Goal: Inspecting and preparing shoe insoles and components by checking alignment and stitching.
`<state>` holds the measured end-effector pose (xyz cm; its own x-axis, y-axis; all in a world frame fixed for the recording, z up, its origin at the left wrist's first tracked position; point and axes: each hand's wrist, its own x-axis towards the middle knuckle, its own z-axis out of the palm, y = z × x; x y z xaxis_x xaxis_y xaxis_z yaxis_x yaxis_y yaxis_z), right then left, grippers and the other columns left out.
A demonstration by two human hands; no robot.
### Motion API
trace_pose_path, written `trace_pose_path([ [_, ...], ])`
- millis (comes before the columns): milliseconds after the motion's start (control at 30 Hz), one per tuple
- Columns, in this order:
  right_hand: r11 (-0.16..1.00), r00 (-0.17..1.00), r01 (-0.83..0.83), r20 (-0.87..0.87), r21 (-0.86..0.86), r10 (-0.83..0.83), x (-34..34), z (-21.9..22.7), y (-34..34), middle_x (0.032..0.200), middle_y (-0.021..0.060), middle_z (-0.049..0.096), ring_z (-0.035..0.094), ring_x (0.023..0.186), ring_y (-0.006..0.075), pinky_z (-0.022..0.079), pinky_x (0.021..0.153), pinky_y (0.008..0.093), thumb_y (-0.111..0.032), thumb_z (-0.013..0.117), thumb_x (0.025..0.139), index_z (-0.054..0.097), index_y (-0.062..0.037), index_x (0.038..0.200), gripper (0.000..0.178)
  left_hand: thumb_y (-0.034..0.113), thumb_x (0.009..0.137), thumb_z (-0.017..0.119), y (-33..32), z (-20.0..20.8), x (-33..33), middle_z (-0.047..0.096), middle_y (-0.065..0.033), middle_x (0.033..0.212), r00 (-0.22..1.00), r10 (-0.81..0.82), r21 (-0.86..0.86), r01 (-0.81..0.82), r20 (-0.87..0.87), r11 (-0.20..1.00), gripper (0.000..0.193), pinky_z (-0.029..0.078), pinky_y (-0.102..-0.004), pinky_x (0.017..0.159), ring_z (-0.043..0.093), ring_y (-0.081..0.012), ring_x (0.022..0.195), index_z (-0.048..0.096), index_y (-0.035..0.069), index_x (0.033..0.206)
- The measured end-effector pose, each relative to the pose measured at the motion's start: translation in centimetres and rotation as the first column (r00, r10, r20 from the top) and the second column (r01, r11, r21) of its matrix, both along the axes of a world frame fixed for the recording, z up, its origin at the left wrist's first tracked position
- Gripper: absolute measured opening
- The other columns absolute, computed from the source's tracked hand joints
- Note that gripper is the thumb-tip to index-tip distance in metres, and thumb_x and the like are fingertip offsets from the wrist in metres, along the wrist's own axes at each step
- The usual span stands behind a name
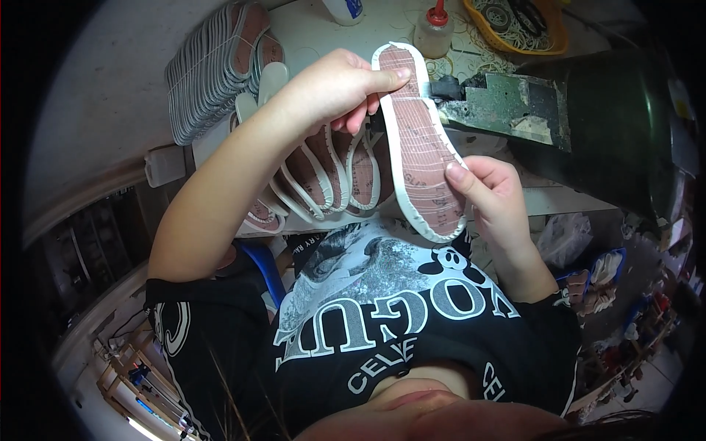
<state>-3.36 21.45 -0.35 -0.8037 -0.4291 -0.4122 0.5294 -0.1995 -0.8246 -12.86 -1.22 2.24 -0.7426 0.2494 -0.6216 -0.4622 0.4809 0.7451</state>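
Observation:
Between my two hands is a shoe insole point(421, 140) with a reddish-brown face and a white folded rim. My left hand point(351, 87) grips its narrow far end, thumb flat on the brown face and fingers curled beneath. Near the wide end, my right hand point(491, 187) pinches the right edge, thumb on top. The insole's right edge meets the dark tip of a green machine arm point(507, 110); whether they touch is hard to tell. Several similar white-rimmed insoles point(312, 176) lie fanned out on the table below my left forearm.
A tied stack of grey-edged insoles point(213, 70) stands at the far left. At the back are a bottle with a red nozzle point(434, 33) and a yellow basket point(518, 45) holding rubber bands and dark rolls. The dark green machine body point(610, 132) fills the right side.

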Motion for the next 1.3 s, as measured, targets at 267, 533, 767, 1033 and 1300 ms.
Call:
trace_pose_path([
  [267,0.951,0.993,0.116,0.046,-0.287,-0.108,-1.0,-2.0,-5.3,0.079,0.0025,0.065,0.058,0.069,0.0059,0.046,0.064,0.0191,-0.022,0.059,0.091,0.065,0.0026,0.09,0.025,0.034,0.089,0.059,-2.0,-2.4,-1.4,0.045,0.0039,0.043,0.96,0.257,0.305,-0.213,-0.114,0.928,0.033,0.023,-0.0194,0.034,0.031,-0.0034,0.033,0.056,0.009,0.067],
  [533,0.973,0.863,-0.076,-0.475,0.217,0.174,0.7,3.9,-6.8,0.084,0.0054,0.067,0.063,0.076,0.009,0.052,0.067,0.023,-0.011,0.068,0.084,0.06,0.003,0.1,0.023,0.028,0.095,0.05,-3.0,0.9,10.8,0.062,-0.0063,0.085,0.808,0.588,0.691,-0.406,-0.033,0.597,0.032,0.049,-0.0244,0.065,0.061,-0.0121,0.073,0.058,-0.001,0.104],
  [767,0.639,0.075,0.18,-0.658,0.748,0.749,0.0,8.6,-8.5,0.073,0.013,0.063,0.064,0.067,0.0251,0.051,0.063,0.0336,-0.013,0.062,0.082,0.058,0.0009,0.083,0.014,0.028,0.096,0.049,-2.3,0.3,14.7,0.06,-0.0049,0.078,0.61,0.615,0.566,-0.307,-0.5,0.765,0.033,0.045,-0.027,0.066,0.055,-0.0109,0.072,0.058,-0.002,0.104],
  [1033,0.29,-0.03,0.092,-0.288,0.953,0.957,1.6,10.9,-10.3,0.066,0.0169,0.061,0.063,0.064,0.0314,0.051,0.062,0.0382,-0.004,0.058,0.07,0.059,0.002,0.071,0.006,0.031,0.096,0.046,-1.7,-1.6,17.4,0.058,-0.011,0.058,0.519,0.599,0.542,-0.278,-0.609,0.793,0.033,0.044,-0.0345,0.052,0.06,-0.0228,0.054,0.054,-0.001,0.094],
  [1300,0.196,-0.035,0.21,-0.193,0.958,0.981,3.3,10.2,-12.2,0.06,0.0136,0.057,0.06,0.06,0.0314,0.048,0.058,0.0407,-0.014,0.059,0.073,0.057,-0.0024,0.067,0.014,0.027,0.097,0.043,-1.9,-2.1,19.4,0.062,-0.0108,0.08,0.533,0.597,0.458,-0.383,-0.6,0.802,0.034,0.045,-0.0315,0.071,0.056,-0.0148,0.075,0.056,-0.004,0.102],
])
